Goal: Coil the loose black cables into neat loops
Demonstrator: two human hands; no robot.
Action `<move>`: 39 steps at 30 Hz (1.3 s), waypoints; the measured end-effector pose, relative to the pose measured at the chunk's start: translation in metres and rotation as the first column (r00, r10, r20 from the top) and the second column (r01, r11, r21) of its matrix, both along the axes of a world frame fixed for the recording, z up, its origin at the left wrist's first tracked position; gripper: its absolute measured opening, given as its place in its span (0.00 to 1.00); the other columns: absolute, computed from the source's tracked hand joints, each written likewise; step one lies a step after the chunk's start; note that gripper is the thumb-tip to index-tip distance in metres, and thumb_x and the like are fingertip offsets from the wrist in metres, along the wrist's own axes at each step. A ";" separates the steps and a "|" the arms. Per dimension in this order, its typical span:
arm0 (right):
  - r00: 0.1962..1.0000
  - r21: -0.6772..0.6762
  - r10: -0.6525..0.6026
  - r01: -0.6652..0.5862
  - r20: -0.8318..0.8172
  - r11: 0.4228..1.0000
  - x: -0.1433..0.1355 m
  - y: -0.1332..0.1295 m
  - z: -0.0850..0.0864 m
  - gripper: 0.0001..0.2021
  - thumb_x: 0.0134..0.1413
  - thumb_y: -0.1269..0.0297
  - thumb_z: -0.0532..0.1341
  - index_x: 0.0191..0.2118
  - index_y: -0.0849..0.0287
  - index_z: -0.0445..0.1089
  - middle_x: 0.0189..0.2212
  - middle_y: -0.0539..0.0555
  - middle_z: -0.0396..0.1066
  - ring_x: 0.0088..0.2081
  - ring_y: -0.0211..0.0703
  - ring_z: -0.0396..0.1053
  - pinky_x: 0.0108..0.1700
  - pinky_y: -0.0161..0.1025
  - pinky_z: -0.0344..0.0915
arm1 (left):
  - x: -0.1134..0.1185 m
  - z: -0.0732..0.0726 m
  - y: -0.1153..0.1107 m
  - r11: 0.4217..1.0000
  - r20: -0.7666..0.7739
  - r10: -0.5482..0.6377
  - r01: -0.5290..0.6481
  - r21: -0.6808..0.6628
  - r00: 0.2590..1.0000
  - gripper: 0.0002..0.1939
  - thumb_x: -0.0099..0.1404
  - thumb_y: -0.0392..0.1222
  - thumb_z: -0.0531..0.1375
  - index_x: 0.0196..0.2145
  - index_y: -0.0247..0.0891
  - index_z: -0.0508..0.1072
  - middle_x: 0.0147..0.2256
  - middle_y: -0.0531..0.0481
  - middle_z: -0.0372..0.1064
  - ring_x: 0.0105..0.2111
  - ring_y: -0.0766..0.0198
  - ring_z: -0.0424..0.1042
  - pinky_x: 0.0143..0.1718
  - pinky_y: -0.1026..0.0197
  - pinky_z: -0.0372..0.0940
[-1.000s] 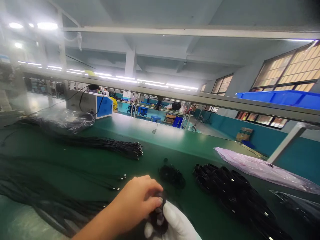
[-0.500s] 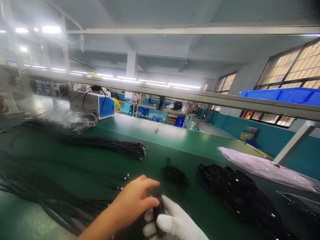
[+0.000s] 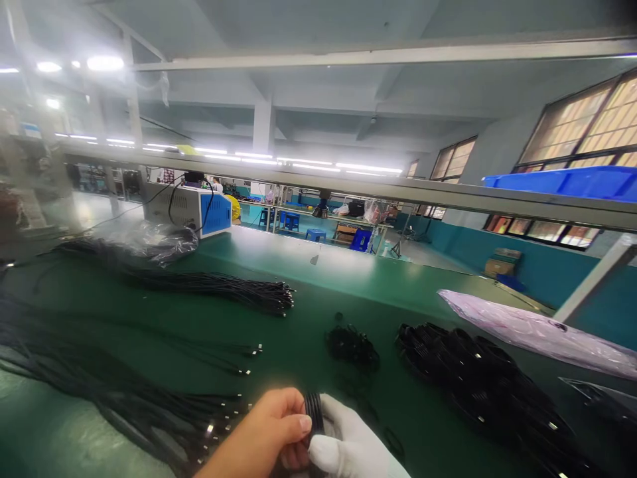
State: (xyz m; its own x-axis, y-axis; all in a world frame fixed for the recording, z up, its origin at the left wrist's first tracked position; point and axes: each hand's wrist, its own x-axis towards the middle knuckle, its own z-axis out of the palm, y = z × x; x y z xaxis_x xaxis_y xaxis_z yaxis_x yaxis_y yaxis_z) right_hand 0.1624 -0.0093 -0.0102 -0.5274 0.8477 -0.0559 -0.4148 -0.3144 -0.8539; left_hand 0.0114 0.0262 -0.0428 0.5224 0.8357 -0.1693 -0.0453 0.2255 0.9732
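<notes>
A coiled black cable (image 3: 313,406) is held between my two hands at the bottom centre, its loops stacked side by side. My bare left hand (image 3: 279,425) closes on it from the left, thumb pressed against the loops. From the right, my right hand (image 3: 353,438) in a white glove grips the same coil with its thumb across the front. The lower part of the coil is hidden by the fingers. Left of my hands lie loose black cables (image 3: 149,405) with small metal plug ends. Just beyond them sits a small heap of thin black bands or ties (image 3: 352,346).
A pile of coiled black cables (image 3: 472,385) lies right on the green table (image 3: 318,292), before a pink plastic-wrapped bundle (image 3: 527,325). Another cable bundle (image 3: 239,289) is at left, near clear plastic (image 3: 164,242) and a blue-and-white machine (image 3: 199,209). A shelf rail (image 3: 348,186) crosses above.
My left hand, previously raised with thumb and forefinger apart over the coil, has come down and closed on it. My right hand keeps its hold. The view has shifted slightly.
</notes>
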 end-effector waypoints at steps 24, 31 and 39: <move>0.964 -0.251 -0.005 -0.065 -0.267 0.966 -0.001 0.009 -0.025 0.18 0.50 0.59 0.64 0.45 0.62 0.69 0.36 0.55 0.71 0.35 0.41 0.71 0.38 0.38 0.63 | -0.013 0.023 0.011 0.861 -0.301 0.307 -0.128 0.492 0.903 0.14 0.55 0.34 0.55 0.38 0.39 0.76 0.37 0.48 0.71 0.39 0.58 0.69 0.43 0.59 0.62; 0.930 -0.315 0.132 -0.247 -0.344 0.916 0.002 0.016 -0.033 0.23 0.49 0.52 0.60 0.42 0.70 0.70 0.38 0.62 0.72 0.34 0.43 0.71 0.37 0.36 0.61 | -0.037 0.022 0.018 0.975 -0.009 -0.137 0.137 0.175 0.991 0.25 0.50 0.33 0.60 0.48 0.39 0.73 0.44 0.47 0.72 0.44 0.56 0.69 0.46 0.57 0.62; 0.873 -0.032 -0.219 0.258 0.437 0.966 -0.007 0.003 0.001 0.23 0.35 0.73 0.57 0.43 0.59 0.60 0.28 0.48 0.65 0.22 0.34 0.64 0.25 0.33 0.56 | -0.024 0.027 0.022 0.879 -0.289 0.264 -0.107 0.464 0.920 0.17 0.60 0.45 0.57 0.45 0.37 0.74 0.46 0.44 0.72 0.48 0.55 0.69 0.52 0.56 0.61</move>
State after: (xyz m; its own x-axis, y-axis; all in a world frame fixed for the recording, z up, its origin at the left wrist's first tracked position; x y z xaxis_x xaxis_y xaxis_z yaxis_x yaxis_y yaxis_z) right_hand 0.1559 -0.0061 -0.0092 -0.2183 0.9260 -0.3079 -0.0891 -0.3331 -0.9387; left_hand -0.0129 0.0479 -0.0163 0.3282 0.9398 0.0952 0.3003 -0.1994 0.9328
